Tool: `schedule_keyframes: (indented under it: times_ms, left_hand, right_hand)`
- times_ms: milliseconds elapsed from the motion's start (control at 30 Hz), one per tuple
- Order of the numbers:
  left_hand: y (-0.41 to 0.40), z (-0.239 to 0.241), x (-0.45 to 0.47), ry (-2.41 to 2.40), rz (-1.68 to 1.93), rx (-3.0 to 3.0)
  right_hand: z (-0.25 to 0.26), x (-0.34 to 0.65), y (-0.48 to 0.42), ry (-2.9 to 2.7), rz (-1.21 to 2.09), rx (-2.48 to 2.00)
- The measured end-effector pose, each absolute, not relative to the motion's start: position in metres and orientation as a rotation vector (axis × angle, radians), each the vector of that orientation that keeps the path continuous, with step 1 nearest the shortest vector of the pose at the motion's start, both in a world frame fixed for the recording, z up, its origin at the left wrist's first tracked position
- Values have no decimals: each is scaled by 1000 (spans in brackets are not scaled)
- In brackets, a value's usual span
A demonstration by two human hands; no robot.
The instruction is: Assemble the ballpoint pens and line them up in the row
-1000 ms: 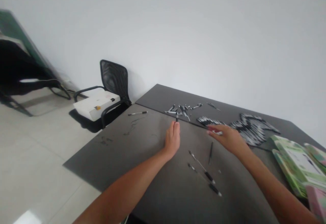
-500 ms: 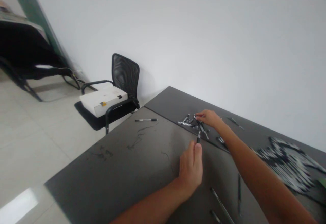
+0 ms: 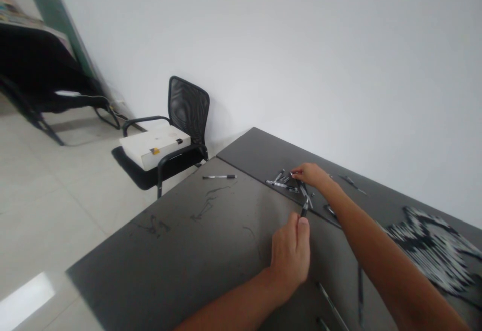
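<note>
My left hand [image 3: 290,250] is closed round a pen [image 3: 304,211], whose black grip and silver tip point up and away above the table. My right hand [image 3: 312,175] pinches a small shiny piece [image 3: 292,175], too small to name, over a loose cluster of pens and pen parts. In that cluster lies a clear pen [image 3: 279,184] with black ends, and more dark parts sit under the right fingers. A separate black-and-clear pen [image 3: 220,177] rests to the left, near the table's edge.
The dark grey table [image 3: 150,265] meets a white wall. Many pens [image 3: 437,250] lie in a large heap at the right, and a few more [image 3: 333,303] lie near the front. Beyond the left edge, a black chair [image 3: 188,105] holds a white box file [image 3: 154,145].
My left hand with its pen has shifted slightly right. The right hand stays over the cluster, still pinching. The view has moved a little.
</note>
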State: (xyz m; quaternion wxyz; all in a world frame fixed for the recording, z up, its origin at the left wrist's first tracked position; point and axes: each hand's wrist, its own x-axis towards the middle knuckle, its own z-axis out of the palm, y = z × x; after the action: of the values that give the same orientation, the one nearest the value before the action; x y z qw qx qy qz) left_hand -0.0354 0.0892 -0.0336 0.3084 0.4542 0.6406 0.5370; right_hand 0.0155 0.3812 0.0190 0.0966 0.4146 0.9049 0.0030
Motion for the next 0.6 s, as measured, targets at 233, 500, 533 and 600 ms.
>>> schedule_keyframes:
  times_ms: [233, 500, 533, 600]
  left_hand:
    - [88, -29, -36, 1718, 1399, 1211]
    - [87, -29, -36, 1737, 1388, 1232]
    - [87, -29, -36, 1737, 1390, 1235]
    - [86, -29, -35, 1730, 1392, 1243]
  right_hand:
    - [25, 8, 378, 2616, 61, 1183]
    - [28, -1, 377, 2509, 150, 1238]
    - [29, -2, 377, 2503, 153, 1243]
    - [29, -4, 377, 2496, 150, 1246]
